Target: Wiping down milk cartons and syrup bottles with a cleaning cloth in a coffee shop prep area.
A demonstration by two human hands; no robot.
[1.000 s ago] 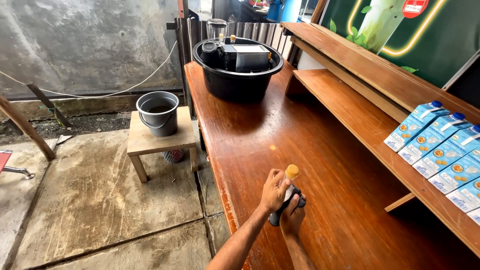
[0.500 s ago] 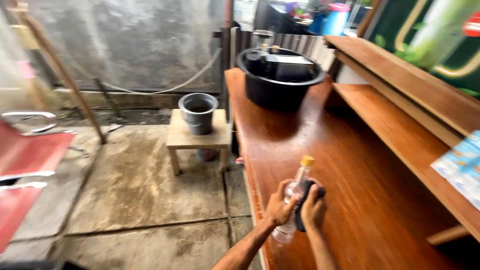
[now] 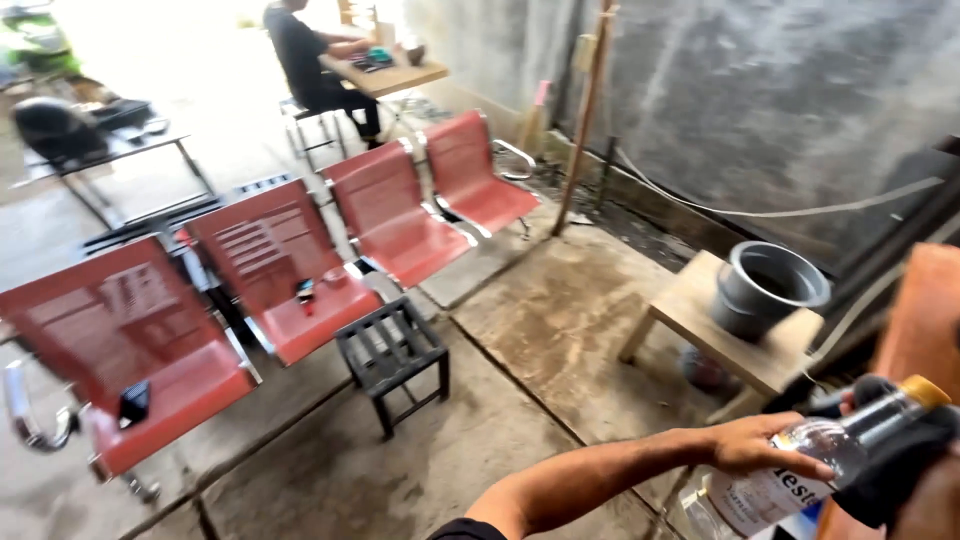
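My left hand (image 3: 757, 446) grips the body of a clear plastic bottle (image 3: 790, 486) with a white label and a yellow cap (image 3: 926, 391). The bottle lies tilted, cap up and to the right, at the lower right of the head view. A black cloth (image 3: 893, 463) is wrapped around its upper part. Only a sliver of my right hand (image 3: 932, 508) shows at the bottom right corner, pressed on that cloth.
A wooden stool (image 3: 700, 318) bearing a grey pot (image 3: 765, 287) stands beside the wooden counter edge (image 3: 925, 305). A row of red seats (image 3: 300, 260) and a small black stool (image 3: 392, 352) fill the left. A person (image 3: 308, 55) sits at a far table. A wooden pole (image 3: 584, 110) leans on the wall.
The view has swung left from the counter to the seating area. Both hands have stayed on the bottle and cloth, which now sit off the counter's edge.
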